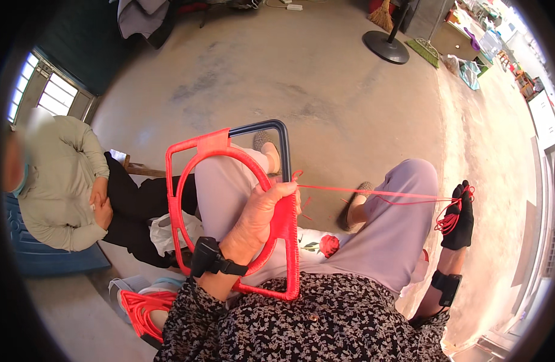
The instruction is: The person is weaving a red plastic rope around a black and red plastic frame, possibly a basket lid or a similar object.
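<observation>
While a part-wrapped red frame (283, 222) sits over the lap (371, 244), long axis leading away from the torso (338, 320), the left hand (259, 212) clamps its right side, whence cord (371, 191) stretches rightward to the gloved right hand (461, 222), clutching gathered loops (448, 224).

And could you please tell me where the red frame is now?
In the head view, the red frame is left of centre, held in the left hand, with red cord running from it to the gloved right hand.
</observation>
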A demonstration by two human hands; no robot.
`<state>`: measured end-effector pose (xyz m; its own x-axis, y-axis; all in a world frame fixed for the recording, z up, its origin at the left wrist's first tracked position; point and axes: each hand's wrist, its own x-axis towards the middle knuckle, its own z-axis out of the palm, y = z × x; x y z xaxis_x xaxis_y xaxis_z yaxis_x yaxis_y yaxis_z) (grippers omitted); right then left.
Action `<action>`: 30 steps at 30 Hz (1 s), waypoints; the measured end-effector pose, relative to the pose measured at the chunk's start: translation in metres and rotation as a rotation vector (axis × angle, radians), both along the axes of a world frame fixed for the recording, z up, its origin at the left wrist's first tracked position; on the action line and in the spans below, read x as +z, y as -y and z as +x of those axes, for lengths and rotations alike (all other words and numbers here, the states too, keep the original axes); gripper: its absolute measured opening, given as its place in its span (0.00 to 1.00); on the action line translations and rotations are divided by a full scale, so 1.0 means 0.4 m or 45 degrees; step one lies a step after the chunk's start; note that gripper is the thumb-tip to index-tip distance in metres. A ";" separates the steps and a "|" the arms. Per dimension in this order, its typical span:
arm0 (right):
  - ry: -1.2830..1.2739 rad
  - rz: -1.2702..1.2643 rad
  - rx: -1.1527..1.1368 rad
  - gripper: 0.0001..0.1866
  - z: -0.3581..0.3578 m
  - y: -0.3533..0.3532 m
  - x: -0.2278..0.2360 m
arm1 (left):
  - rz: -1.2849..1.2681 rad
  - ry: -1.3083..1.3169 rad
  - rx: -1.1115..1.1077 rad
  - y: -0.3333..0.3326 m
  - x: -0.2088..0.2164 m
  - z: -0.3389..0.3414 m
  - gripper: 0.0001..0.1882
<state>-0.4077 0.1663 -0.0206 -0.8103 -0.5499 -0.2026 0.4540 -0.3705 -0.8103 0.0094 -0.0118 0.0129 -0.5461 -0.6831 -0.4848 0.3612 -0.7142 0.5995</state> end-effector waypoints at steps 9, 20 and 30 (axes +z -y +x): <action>-0.086 0.190 0.119 0.26 -0.035 0.040 0.006 | 0.044 -0.029 -0.052 -0.024 -0.019 0.000 0.12; -0.383 0.684 1.618 0.19 0.428 0.169 0.146 | -0.013 -0.001 0.094 -0.039 -0.004 -0.030 0.12; -0.755 0.481 0.578 0.22 0.182 0.075 0.099 | -0.084 0.088 -0.028 -0.002 -0.011 -0.010 0.11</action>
<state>-0.3348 0.1364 0.0191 -0.5569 -0.8291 -0.0487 -0.0470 0.0900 -0.9948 0.0054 -0.0111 0.0083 -0.5283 -0.7031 -0.4759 0.3020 -0.6795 0.6686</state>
